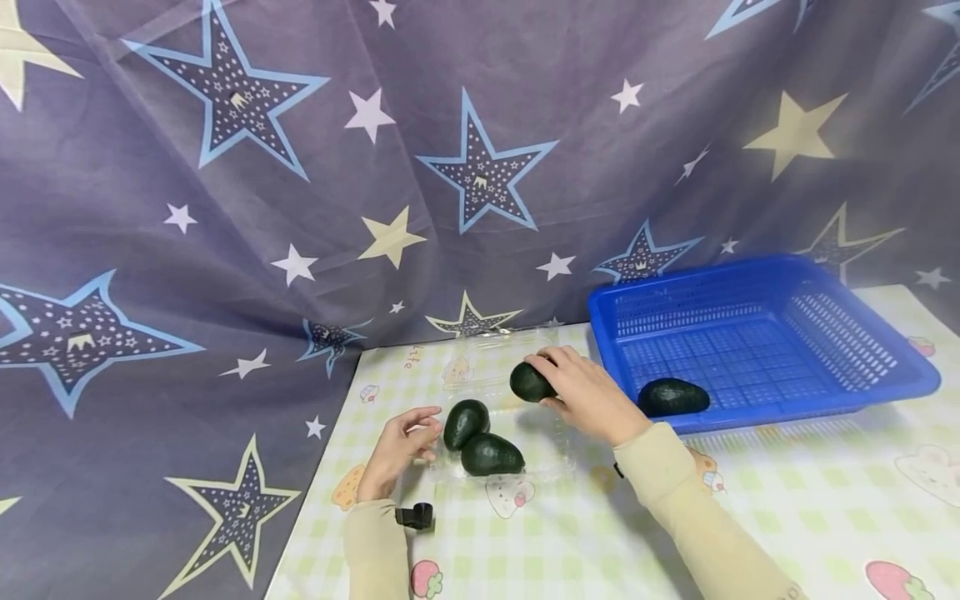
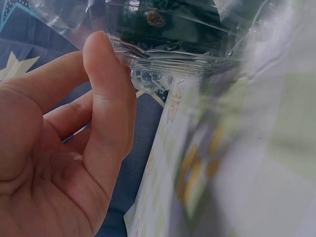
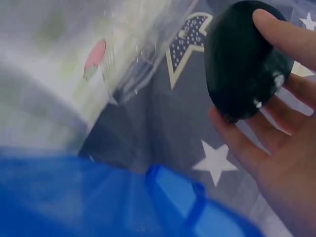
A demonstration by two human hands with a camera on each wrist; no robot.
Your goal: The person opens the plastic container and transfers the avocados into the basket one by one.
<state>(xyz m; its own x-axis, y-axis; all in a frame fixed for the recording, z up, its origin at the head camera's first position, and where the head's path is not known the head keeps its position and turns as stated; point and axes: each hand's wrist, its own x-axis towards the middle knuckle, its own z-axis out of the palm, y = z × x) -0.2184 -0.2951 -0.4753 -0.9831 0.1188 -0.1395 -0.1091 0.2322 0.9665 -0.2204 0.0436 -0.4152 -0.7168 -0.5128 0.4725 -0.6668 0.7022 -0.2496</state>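
Observation:
In the head view my right hand (image 1: 581, 392) holds a dark green avocado (image 1: 531, 382) over the right part of a clear plastic container (image 1: 536, 442). The right wrist view shows the thumb and fingers round that avocado (image 3: 244, 64). Two more avocados, one (image 1: 466, 423) leaning close to the other (image 1: 492, 455), lie in the container's left half. My left hand (image 1: 405, 446) is at the container's left side, its fingers loosely bent. A fingertip of the left hand (image 2: 106, 98) comes right at the clear wall (image 2: 163, 64) in the left wrist view.
A blue plastic basket (image 1: 780, 408) stands on the right of the table, with one avocado (image 1: 672, 397) inside near its front left corner. The table has a checked, printed cloth (image 1: 600, 533). Behind it hangs a star-patterned curtain (image 1: 525, 250).

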